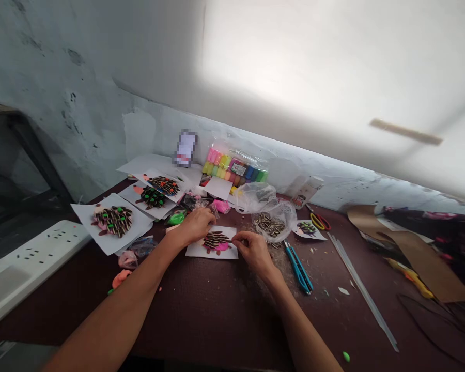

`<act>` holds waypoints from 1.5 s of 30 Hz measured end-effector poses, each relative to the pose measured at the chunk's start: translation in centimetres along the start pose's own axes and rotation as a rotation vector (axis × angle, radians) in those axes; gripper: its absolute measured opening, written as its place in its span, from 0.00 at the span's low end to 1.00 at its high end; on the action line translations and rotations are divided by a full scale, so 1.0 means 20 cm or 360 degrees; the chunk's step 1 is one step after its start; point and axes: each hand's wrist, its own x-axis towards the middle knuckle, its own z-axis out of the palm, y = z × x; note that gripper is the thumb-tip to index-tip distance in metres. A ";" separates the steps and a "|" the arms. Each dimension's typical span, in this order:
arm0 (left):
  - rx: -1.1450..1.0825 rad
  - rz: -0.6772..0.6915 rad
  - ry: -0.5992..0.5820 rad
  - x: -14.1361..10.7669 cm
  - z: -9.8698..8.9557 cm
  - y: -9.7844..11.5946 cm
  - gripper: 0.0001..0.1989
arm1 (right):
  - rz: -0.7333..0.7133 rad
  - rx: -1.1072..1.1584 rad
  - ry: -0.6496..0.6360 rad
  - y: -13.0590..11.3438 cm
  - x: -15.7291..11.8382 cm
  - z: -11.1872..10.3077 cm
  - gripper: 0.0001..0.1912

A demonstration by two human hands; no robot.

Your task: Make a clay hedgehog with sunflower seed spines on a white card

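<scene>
A white card lies on the dark table, bearing a pink clay shape covered with dark striped seed-like pieces. My left hand rests at the card's upper left, its fingers bent together; whatever they hold is hidden. At the card's right edge my right hand pinches a dark striped piece, its tip at the pink shape. Right of the card, a clear plastic bag holds many similar pieces.
Decorated cards lie at the left beside a white power strip. Coloured clay packs stand against the wall. Blue-handled scissors, yellow-red scissors, clear sticks and a yellow glue gun lie to the right.
</scene>
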 end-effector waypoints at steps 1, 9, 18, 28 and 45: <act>-0.0007 -0.0003 0.0008 0.00 0.00 0.00 0.12 | 0.0004 -0.0038 -0.0007 0.00 0.00 0.00 0.08; 0.0016 -0.0009 0.0033 0.00 0.00 0.01 0.13 | -0.0059 -0.0242 0.0003 -0.01 0.00 0.04 0.07; 0.0006 0.0020 0.0049 0.00 0.02 -0.01 0.12 | -0.0120 -0.0266 0.0031 0.01 0.00 0.08 0.06; 0.0031 0.0001 0.0012 0.00 0.00 0.01 0.13 | -0.0144 -0.0451 0.0056 -0.01 -0.01 0.09 0.06; 0.0025 0.0036 0.0046 0.00 0.02 -0.01 0.12 | -0.0139 -0.0677 0.0028 -0.07 -0.02 0.10 0.06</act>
